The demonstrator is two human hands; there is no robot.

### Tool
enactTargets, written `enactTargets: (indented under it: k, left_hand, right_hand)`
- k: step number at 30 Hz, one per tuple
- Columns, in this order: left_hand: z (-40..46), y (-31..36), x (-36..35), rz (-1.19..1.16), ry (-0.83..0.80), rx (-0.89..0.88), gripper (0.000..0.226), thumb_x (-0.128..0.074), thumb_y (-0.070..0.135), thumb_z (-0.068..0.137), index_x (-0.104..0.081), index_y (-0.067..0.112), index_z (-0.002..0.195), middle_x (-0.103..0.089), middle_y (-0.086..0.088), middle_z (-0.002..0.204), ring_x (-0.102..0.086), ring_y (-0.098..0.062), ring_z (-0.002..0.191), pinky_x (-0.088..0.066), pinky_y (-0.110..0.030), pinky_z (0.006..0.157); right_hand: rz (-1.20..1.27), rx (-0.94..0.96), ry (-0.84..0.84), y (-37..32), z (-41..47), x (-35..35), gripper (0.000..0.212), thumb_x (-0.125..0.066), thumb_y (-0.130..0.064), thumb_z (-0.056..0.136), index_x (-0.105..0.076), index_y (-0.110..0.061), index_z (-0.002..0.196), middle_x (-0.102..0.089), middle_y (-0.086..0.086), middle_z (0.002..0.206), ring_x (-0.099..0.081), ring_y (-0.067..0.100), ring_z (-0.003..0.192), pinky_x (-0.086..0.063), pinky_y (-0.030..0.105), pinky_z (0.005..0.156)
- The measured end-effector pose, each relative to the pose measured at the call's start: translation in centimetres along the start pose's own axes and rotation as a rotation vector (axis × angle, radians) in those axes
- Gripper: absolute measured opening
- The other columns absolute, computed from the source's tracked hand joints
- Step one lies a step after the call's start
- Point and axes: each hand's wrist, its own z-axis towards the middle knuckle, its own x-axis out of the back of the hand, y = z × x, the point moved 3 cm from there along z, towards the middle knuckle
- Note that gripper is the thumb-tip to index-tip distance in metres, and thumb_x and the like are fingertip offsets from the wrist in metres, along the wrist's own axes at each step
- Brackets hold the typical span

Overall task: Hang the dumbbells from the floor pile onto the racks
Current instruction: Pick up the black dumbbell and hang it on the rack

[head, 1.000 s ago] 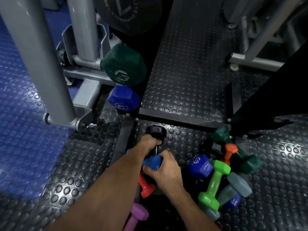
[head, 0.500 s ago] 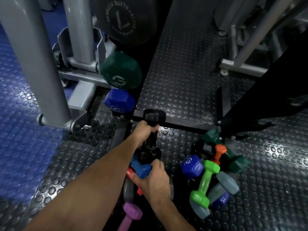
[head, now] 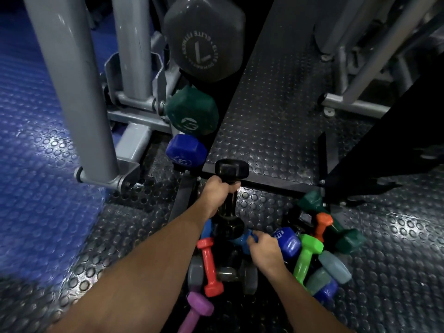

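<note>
My left hand (head: 219,192) grips the handle of a black dumbbell (head: 231,169), lifted upright above the floor pile. My right hand (head: 263,248) is closed around a small blue dumbbell (head: 242,239) lying in the pile. Around them lie a red dumbbell (head: 208,266), a purple one (head: 195,311), a bright green one (head: 306,255), a blue hex one (head: 287,241), an orange one (head: 322,224), dark green and grey-blue ones. On the rack (head: 223,111) hang a grey dumbbell (head: 204,39), a green one (head: 192,111) and a blue one (head: 186,152).
Grey machine posts (head: 69,87) and their base brackets stand at the left on blue studded flooring. A black rack foot bar (head: 276,186) crosses the floor behind the pile. A second dark rack upright (head: 389,131) slants at the right, with grey frames behind.
My left hand has raised the black dumbbell up and away from the pile. My right hand shifted right along the blue dumbbell. The view tilted up, showing the grey racked dumbbell.
</note>
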Motion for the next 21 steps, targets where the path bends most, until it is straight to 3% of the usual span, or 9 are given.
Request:
enactTargets:
  k: [2, 4, 7, 10, 13, 16, 17, 19, 21]
  left_hand:
    - [-1.1, -0.1, 0.2, -0.087, 0.037, 0.022, 0.065, -0.090, 0.044, 0.053, -0.073, 0.013, 0.107, -0.079, -0.007, 0.100, -0.073, -0.031, 0.104, -0.053, -0.057, 0.102]
    - [-2.9, 0.2, 0.8, -0.157, 0.081, 0.022, 0.052, -0.088, 0.030, 0.060, -0.074, 0.014, 0.107, -0.079, -0.009, 0.101, -0.073, -0.032, 0.105, -0.052, -0.057, 0.103]
    - [-5.2, -0.2, 1.5, -0.321, 0.126, 0.028, 0.060, -0.085, 0.013, 0.070, -0.059, 0.013, 0.124, -0.076, -0.011, 0.109, -0.074, -0.033, 0.102, -0.057, -0.057, 0.094]
    - [-7.1, -1.2, 2.5, -0.427, 0.176, 0.071, 0.065, -0.083, 0.012, 0.078, -0.047, 0.016, 0.131, -0.073, -0.015, 0.115, -0.073, -0.036, 0.103, -0.059, -0.059, 0.089]
    - [-8.4, -2.4, 4.1, -0.535, 0.253, 0.111, 0.055, -0.079, 0.012, 0.085, -0.049, 0.017, 0.131, -0.072, -0.018, 0.114, -0.073, -0.037, 0.102, -0.061, -0.054, 0.086]
    - [-9.5, -2.7, 6.4, -0.637, 0.327, 0.145, 0.047, -0.077, 0.009, 0.087, -0.051, 0.016, 0.125, -0.071, -0.019, 0.112, -0.073, -0.037, 0.095, -0.062, -0.043, 0.063]
    - [-9.8, -2.7, 7.3, -0.644, 0.345, 0.154, 0.046, -0.078, 0.011, 0.086, -0.053, 0.017, 0.123, -0.072, -0.019, 0.113, -0.073, -0.037, 0.096, -0.062, -0.044, 0.063]
    - [-9.6, -2.6, 9.4, -0.636, 0.387, 0.155, 0.049, -0.084, 0.021, 0.081, -0.054, 0.019, 0.120, -0.073, -0.022, 0.112, -0.073, -0.040, 0.096, -0.061, -0.047, 0.069]
    - [-9.3, -1.9, 11.7, -0.614, 0.386, 0.117, 0.069, -0.091, 0.042, 0.070, -0.057, 0.017, 0.125, -0.075, -0.020, 0.110, -0.075, -0.039, 0.095, -0.061, -0.044, 0.068]
  right_hand:
    - [0.156, 0.016, 0.081, -0.7, -0.8, 0.3, 0.031, -0.055, -0.030, 0.105, -0.071, -0.011, 0.123, -0.073, 0.015, 0.120, -0.067, 0.034, 0.114, -0.048, 0.034, 0.094]
    - [0.447, 0.005, 0.091, -1.9, -2.0, 0.6, 0.038, -0.060, -0.039, 0.103, -0.066, -0.016, 0.132, -0.072, 0.003, 0.122, -0.067, 0.017, 0.111, -0.047, 0.025, 0.096]
    - [0.781, -0.068, -0.089, -3.3, -3.8, 0.2, 0.054, -0.073, -0.048, 0.091, -0.058, -0.023, 0.137, -0.067, -0.007, 0.125, -0.065, 0.007, 0.113, -0.050, 0.026, 0.101]
    - [0.943, -0.082, -0.222, -3.9, -5.5, 0.3, 0.064, -0.084, -0.031, 0.083, -0.052, -0.025, 0.137, -0.070, -0.003, 0.118, -0.072, 0.009, 0.099, -0.053, 0.025, 0.081]
    - [0.991, -0.071, -0.319, -3.9, -6.3, 0.3, 0.061, -0.089, -0.022, 0.073, -0.058, -0.016, 0.125, -0.079, 0.001, 0.102, -0.077, 0.013, 0.087, -0.055, 0.027, 0.074]
    - [0.866, 0.002, -0.355, -4.9, -6.7, -0.3, 0.075, -0.099, -0.030, 0.061, -0.061, -0.017, 0.123, -0.081, -0.003, 0.097, -0.078, 0.014, 0.091, -0.059, 0.034, 0.085]
    - [0.826, 0.020, -0.340, -5.6, -6.9, -0.6, 0.077, -0.100, -0.031, 0.060, -0.061, -0.015, 0.124, -0.081, -0.001, 0.098, -0.078, 0.015, 0.092, -0.061, 0.034, 0.086]
    - [0.807, 0.054, -0.311, -7.2, -7.1, -1.1, 0.061, -0.096, -0.020, 0.070, -0.064, -0.012, 0.121, -0.081, 0.003, 0.097, -0.078, 0.015, 0.089, -0.061, 0.025, 0.077]
    - [0.784, 0.083, -0.299, -9.2, -7.2, -2.0, 0.052, -0.093, -0.018, 0.073, -0.066, -0.012, 0.117, -0.081, 0.002, 0.097, -0.078, 0.012, 0.085, -0.058, 0.021, 0.070]
